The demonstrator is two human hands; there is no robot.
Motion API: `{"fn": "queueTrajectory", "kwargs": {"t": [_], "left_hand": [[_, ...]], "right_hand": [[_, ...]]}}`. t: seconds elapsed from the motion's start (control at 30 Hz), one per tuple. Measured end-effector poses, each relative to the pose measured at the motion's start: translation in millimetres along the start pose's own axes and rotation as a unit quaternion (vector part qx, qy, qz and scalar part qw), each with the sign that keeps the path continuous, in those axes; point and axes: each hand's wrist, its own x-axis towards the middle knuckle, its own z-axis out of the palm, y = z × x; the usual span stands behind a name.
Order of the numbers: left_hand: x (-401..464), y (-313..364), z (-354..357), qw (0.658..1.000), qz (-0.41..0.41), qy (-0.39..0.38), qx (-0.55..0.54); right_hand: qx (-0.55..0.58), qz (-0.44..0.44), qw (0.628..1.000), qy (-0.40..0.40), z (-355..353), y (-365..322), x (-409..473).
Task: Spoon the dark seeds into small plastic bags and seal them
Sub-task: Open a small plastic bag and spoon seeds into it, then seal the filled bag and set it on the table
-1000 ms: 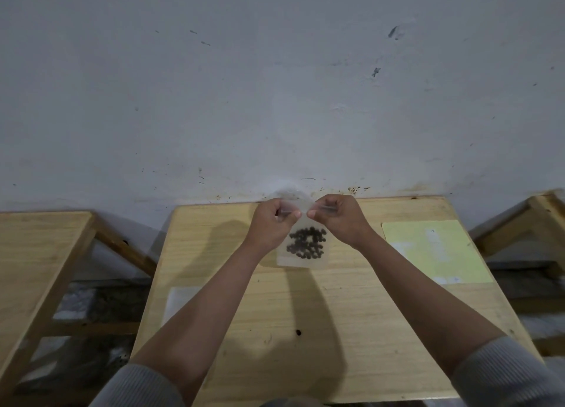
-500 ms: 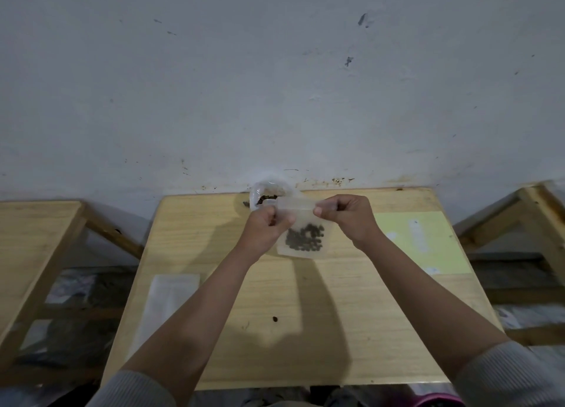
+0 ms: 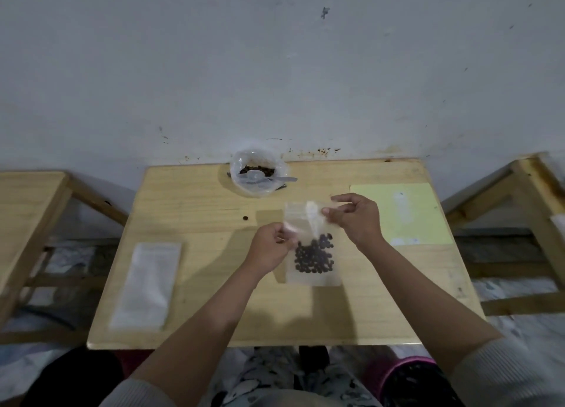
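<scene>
A small clear plastic bag (image 3: 312, 272) with dark seeds (image 3: 315, 255) in its lower part hangs over the middle of the wooden table (image 3: 214, 284). My left hand (image 3: 270, 247) pinches the bag's left edge near the top. My right hand (image 3: 354, 218) pinches the top strip at the right. At the table's far edge stands a clear container (image 3: 258, 174) of dark seeds with a clear plastic spoon (image 3: 260, 177) lying in it.
A stack of empty clear bags (image 3: 146, 284) lies at the table's left front. A pale yellow sheet (image 3: 400, 212) lies at the right. One loose seed (image 3: 245, 218) sits near the middle. Wooden benches flank the table; a wall stands behind it.
The view has tilted down. Both hands have brought the bag lower and nearer to me, away from the seed container, which now shows in full.
</scene>
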Motion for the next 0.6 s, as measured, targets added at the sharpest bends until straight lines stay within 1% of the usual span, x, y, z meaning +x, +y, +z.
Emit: {"fn": "queueTrajectory", "kwargs": {"t": [0.1,0.23,0.33,0.43,0.5,0.6], "left_hand": [[-12,-14,21,0.999,-0.003,0.012,0.040],[-24,-30,42,0.996,0.026,0.036,0.082],[-23,-38,52,0.986,0.028,0.020,0.163],[-21,-42,58,0.974,0.031,-0.009,0.226],[-20,-46,60,0.972,0.030,-0.013,0.234],[-16,-51,62,0.974,0.024,-0.011,0.224]], "right_hand": [[-0.058,-0.006,0.998,0.005,-4,21,-5],[-0.142,-0.029,0.989,0.013,-8,49,-8],[-0.199,-0.042,0.979,0.002,-11,68,-6],[-0.268,-0.055,0.962,-0.031,-15,80,-4],[-0.310,-0.070,0.947,-0.055,-16,85,-2],[-0.327,-0.081,0.939,-0.071,-15,88,0]]}}
